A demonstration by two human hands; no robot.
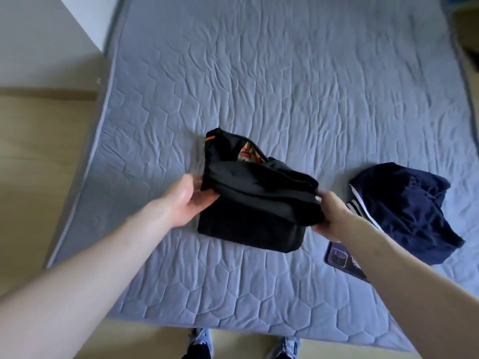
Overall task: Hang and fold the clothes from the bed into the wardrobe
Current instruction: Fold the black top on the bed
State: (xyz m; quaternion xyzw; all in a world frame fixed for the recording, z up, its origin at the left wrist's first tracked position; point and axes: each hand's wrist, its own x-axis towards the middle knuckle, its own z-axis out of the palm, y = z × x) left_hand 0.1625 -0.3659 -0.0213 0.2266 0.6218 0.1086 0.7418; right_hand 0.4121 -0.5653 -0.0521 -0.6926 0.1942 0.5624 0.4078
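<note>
Black garment (255,203) (probably a folded T-shirt) pinched by left hand (187,200) and right hand (330,216); lifting unevenly could spill its folds.

Black garment (254,203) with orange trim – navy garment (409,211), white-striped – grey-blue quilted mattress (285,86).

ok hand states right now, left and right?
Left hand: grips the left edge of the folded black garment.
Right hand: pinches the same garment's right edge.
</note>
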